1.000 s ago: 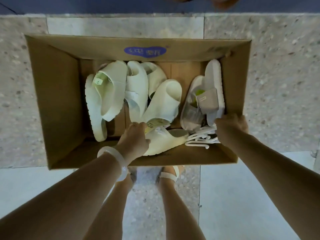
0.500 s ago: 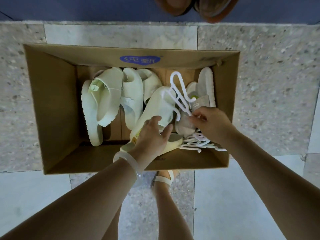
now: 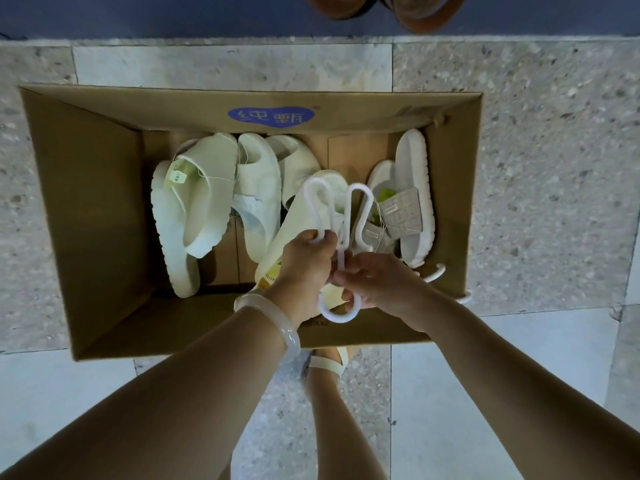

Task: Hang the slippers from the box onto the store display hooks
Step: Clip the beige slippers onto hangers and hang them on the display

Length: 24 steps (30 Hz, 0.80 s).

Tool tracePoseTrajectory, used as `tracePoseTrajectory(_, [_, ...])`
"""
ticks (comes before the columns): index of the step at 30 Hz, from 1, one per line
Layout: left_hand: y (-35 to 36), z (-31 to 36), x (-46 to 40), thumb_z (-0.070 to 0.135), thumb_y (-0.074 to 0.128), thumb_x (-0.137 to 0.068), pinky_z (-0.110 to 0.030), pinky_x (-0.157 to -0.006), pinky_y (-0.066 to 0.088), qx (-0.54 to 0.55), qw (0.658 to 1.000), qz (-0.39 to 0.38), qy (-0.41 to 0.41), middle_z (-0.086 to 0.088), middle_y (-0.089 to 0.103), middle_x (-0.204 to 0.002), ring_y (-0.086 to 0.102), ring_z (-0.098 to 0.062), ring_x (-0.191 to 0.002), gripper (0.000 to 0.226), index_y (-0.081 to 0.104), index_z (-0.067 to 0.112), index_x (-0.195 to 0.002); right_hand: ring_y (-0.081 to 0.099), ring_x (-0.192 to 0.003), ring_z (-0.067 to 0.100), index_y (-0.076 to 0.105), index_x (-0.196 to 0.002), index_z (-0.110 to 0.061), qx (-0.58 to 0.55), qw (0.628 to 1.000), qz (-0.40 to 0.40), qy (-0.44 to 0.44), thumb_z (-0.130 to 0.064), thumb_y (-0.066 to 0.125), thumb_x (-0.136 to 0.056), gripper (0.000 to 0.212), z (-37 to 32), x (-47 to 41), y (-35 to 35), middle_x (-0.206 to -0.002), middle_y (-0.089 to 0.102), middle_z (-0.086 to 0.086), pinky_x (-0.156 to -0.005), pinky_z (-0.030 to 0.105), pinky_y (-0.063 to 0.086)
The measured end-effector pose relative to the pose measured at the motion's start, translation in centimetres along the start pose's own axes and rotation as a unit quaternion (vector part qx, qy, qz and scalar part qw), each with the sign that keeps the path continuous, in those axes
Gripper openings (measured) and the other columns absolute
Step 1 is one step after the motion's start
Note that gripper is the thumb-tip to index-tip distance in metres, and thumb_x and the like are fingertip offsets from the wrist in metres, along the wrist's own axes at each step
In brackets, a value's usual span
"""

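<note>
Head view: left hand [image 3: 304,261] and right hand [image 3: 377,284] close together above the near edge of the box [image 3: 86,209], both pinching a white plastic hanger [image 3: 341,237], loops pointing away, hook curling down between the wrists. White bangle [image 3: 277,322] on the left wrist. Below, cream slippers [image 3: 204,202] piled in the box, a grey pair [image 3: 412,195] at its right side. More hangers [image 3: 438,273] in the near right corner. Box on the stone floor [image 3: 554,168].
</note>
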<state>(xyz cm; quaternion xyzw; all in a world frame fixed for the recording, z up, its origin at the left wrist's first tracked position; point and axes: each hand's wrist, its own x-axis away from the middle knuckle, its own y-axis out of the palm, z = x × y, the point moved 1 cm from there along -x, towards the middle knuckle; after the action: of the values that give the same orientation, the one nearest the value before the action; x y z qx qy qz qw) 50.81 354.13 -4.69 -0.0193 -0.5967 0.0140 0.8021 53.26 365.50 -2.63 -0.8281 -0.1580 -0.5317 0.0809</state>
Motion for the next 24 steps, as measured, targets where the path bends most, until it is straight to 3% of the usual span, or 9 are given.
tracePoseTrajectory(2, [-0.4, 0.5, -0.4, 0.021, 0.051, -0.094, -0.03, -0.058, 0.058, -0.007, 1.0, -0.01, 0.007, -0.013, 0.067, -0.087, 0.068, -0.024, -0.07, 0.013, 0.057, 0.011, -0.09, 0.061, -0.053, -0.001, 0.064, -0.078, -0.012, 0.01, 1.0, 0.019, -0.019, -0.023, 0.051, -0.094, 0.023, 0.0, -0.2, 0.0, -0.079, 0.068, 0.015, -0.053, 0.01, 0.049])
tracePoseTrajectory(4, [-1.0, 1.0, -0.7, 0.022, 0.048, -0.096, -0.023, -0.044, 0.053, -0.036, 0.999, -0.03, 0.007, -0.008, 0.066, -0.078, 0.067, -0.016, -0.053, 0.013, 0.054, 0.011, -0.1, 0.065, -0.062, 0.008, 0.063, -0.078, -0.011, 0.006, 0.995, 0.095, -0.019, -0.026, 0.049, -0.094, 0.026, 0.4, -0.6, -0.4, -0.082, 0.069, 0.014, -0.061, 0.021, 0.054])
tracePoseTrajectory(6, [-2.0, 1.4, -1.3, 0.023, 0.048, -0.095, -0.02, -0.039, 0.049, -0.104, 0.994, -0.04, 0.014, -0.007, 0.064, -0.075, 0.064, -0.012, -0.045, 0.015, 0.047, 0.014, -0.108, 0.063, -0.08, 0.02, 0.062, -0.086, -0.01, 0.132, 0.97, 0.205, -0.022, -0.028, 0.052, -0.091, 0.021, 1.0, -1.6, -1.5, -0.086, 0.066, 0.007, -0.067, 0.029, 0.049])
tracePoseTrajectory(8, [-3.0, 1.6, -1.7, 0.019, 0.054, -0.092, -0.019, -0.038, 0.047, -0.154, 0.987, -0.046, 0.028, -0.007, 0.064, -0.076, 0.063, -0.011, -0.043, 0.02, 0.043, 0.015, -0.109, 0.054, -0.106, 0.026, 0.057, -0.11, -0.011, 0.344, 0.905, 0.248, -0.031, -0.026, 0.052, -0.09, 0.026, 1.3, -3.1, -2.9, -0.114, 0.057, 0.009, -0.085, 0.034, 0.043])
tracePoseTrajectory(10, [-3.7, 1.6, -2.3, 0.011, 0.059, -0.087, -0.019, -0.039, 0.048, -0.182, 0.981, -0.048, 0.05, -0.007, 0.064, -0.078, 0.062, -0.01, -0.04, 0.027, 0.042, 0.014, -0.107, 0.031, -0.133, 0.032, 0.039, -0.133, -0.013, 0.522, 0.823, 0.221, -0.03, -0.025, 0.049, -0.09, 0.046, 1.4, -5.4, -4.4, -0.14, 0.037, 0.014, -0.109, 0.043, 0.025])
tracePoseTrajectory(13, [-4.5, 1.1, -3.5, 0.007, 0.062, -0.084, -0.031, -0.055, 0.058, -0.184, 0.979, -0.037, 0.083, -0.005, 0.065, -0.077, 0.064, -0.015, -0.046, 0.03, 0.044, 0.011, -0.107, -0.001, -0.143, 0.036, 0.02, -0.143, -0.016, 0.715, 0.684, 0.143, 0.01, -0.033, 0.045, -0.091, 0.061, 0.8, -9.3, -5.8, -0.154, 0.009, 0.015, -0.114, 0.053, -0.004])
tracePoseTrajectory(16, [-5.2, -0.2, -4.6, 0.009, 0.063, -0.084, -0.041, -0.069, 0.06, -0.187, 0.976, -0.044, 0.105, 0.001, 0.065, -0.078, 0.068, -0.017, -0.062, 0.029, 0.045, 0.016, -0.106, 0.014, -0.139, 0.038, 0.026, -0.142, -0.015, 0.791, 0.604, 0.082, 0.051, -0.04, 0.048, -0.088, 0.064, 0.7, -12.7, -5.4, -0.15, 0.021, 0.016, -0.113, 0.058, 0.002])
tracePoseTrajectory(20, [-5.9, -2.3, -5.4, 0.014, 0.062, -0.086, -0.043, -0.07, 0.059, -0.178, 0.975, -0.072, 0.111, 0.0, 0.065, -0.083, 0.067, -0.012, -0.063, 0.021, 0.048, 0.025, -0.096, 0.024, -0.134, 0.042, 0.027, -0.143, -0.011, 0.797, 0.582, 0.073, 0.146, -0.05, 0.061, -0.076, 0.084, 2.4, -15.9, -3.8, -0.146, 0.027, 0.018, -0.11, 0.058, 0.014])
tracePoseTrajectory(24, [-6.4, -3.1, -6.2, 0.017, 0.061, -0.086, -0.044, -0.072, 0.059, -0.195, 0.969, -0.084, 0.126, -0.001, 0.066, -0.087, 0.069, -0.016, -0.07, 0.019, 0.049, 0.024, -0.099, 0.032, -0.132, 0.039, 0.021, -0.144, -0.006, 0.754, 0.62, 0.127, 0.176, -0.043, 0.063, -0.077, 0.087, 3.2, -17.6, -4.2, -0.145, 0.033, 0.017, -0.11, 0.055, 0.019])
